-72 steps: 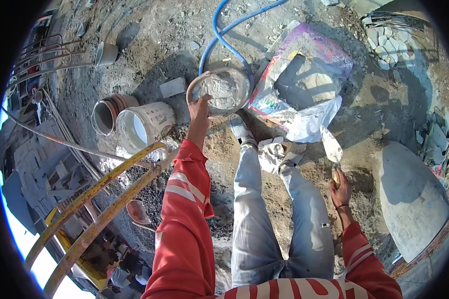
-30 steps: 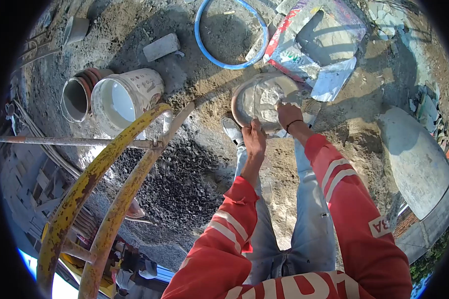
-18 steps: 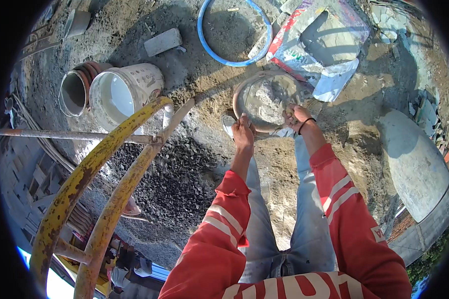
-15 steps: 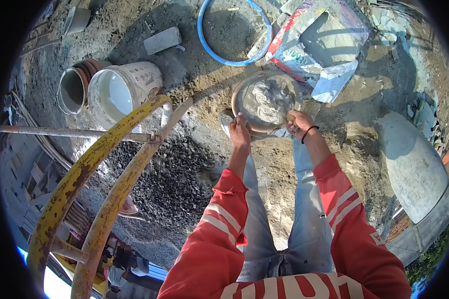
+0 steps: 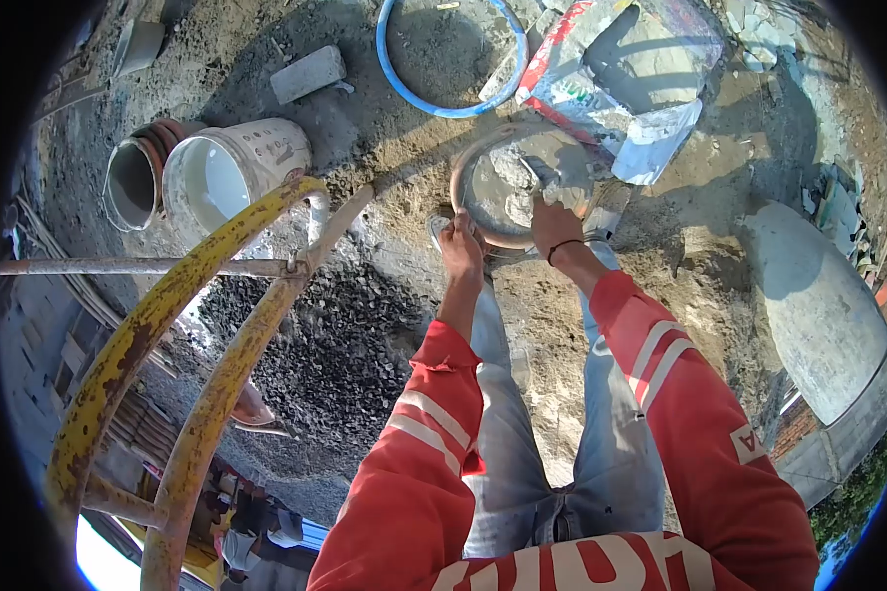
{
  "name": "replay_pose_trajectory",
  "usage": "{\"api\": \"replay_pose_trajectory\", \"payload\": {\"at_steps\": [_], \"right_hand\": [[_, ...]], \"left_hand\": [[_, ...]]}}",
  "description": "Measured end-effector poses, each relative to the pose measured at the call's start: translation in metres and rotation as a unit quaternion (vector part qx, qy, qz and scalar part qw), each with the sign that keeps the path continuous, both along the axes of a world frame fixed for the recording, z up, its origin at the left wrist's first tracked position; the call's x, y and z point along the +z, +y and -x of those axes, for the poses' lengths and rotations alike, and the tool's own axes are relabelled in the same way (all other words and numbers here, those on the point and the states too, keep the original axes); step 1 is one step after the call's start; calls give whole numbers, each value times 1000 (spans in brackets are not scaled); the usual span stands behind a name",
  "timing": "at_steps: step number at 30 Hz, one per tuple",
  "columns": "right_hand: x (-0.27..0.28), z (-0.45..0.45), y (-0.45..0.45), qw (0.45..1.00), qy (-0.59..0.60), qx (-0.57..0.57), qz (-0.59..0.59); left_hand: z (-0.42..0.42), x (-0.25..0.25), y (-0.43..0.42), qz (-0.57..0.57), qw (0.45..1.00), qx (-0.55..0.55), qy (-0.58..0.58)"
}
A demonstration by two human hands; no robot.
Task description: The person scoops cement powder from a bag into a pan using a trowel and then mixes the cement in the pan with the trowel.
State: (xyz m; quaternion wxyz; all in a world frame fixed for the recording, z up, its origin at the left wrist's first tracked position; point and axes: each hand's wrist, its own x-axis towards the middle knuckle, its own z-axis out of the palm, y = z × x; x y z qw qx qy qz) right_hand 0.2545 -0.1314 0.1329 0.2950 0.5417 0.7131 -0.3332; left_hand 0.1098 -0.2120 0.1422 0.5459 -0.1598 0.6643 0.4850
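A round basin of wet grey mortar sits on the ground in front of my feet. My left hand is closed on the basin's near left rim. My right hand is wrapped round the handle of a trowel, over the near side of the basin. Most of the trowel is hidden by my fingers and the mortar. A lump of mortar rises near the middle of the basin, with a smaller one close to my right hand.
Left of the basin stand a white bucket of whitish liquid and stacked pots. A yellow metal frame rises at left beside dark gravel. Beyond the basin lie a blue hoop and a torn sack. A concrete block lies farther back.
My right hand has moved left and inward over the basin with the trowel. The mortar heap has been cut and shifted. My left hand stays on the rim.
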Motion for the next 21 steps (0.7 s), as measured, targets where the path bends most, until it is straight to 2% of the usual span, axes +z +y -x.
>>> {"api": "replay_pose_trajectory", "payload": {"at_steps": [2,4,5,6,7,8,9,13,14,16,17,18,19,20,21], "right_hand": [[-28,6,5,999,4,-29,22],[-49,-3,8,983,113,-141,-27],[-101,-15,1,937,130,-319,51],[-90,-13,10,938,132,-317,46],[-67,-7,23,824,141,-529,146],[-50,-3,31,655,139,-703,239],[-47,-6,34,658,141,-701,238],[-17,-30,42,423,249,-775,397],[3,-35,42,427,248,-775,394],[79,-35,34,705,182,-623,288],[87,-45,21,707,179,-621,285],[90,-60,9,870,175,-420,189],[99,-63,2,966,158,-187,79],[105,-64,-6,967,157,-186,80],[121,-50,-9,993,80,-87,26]], "left_hand": [[3,-3,-3,-6,1000,-5,-2],[4,-4,-4,-17,1000,-18,5],[5,-11,-8,-15,1000,-12,-6],[5,-11,-6,-20,1000,-11,-6],[5,-10,-5,-9,1000,-6,-8],[5,-9,-5,6,1000,0,-12],[4,-9,-5,15,1000,-1,-1],[5,-10,-8,-9,1000,-5,0],[6,-8,-7,-13,1000,-2,-5],[5,-8,-7,-19,1000,4,-15],[6,-10,-7,-16,1000,6,-11],[7,-14,-9,-13,1000,7,-5],[11,-17,-11,-16,999,8,-29],[12,-20,-13,-15,999,9,-29],[13,-22,-14,-11,999,10,-29]]}}
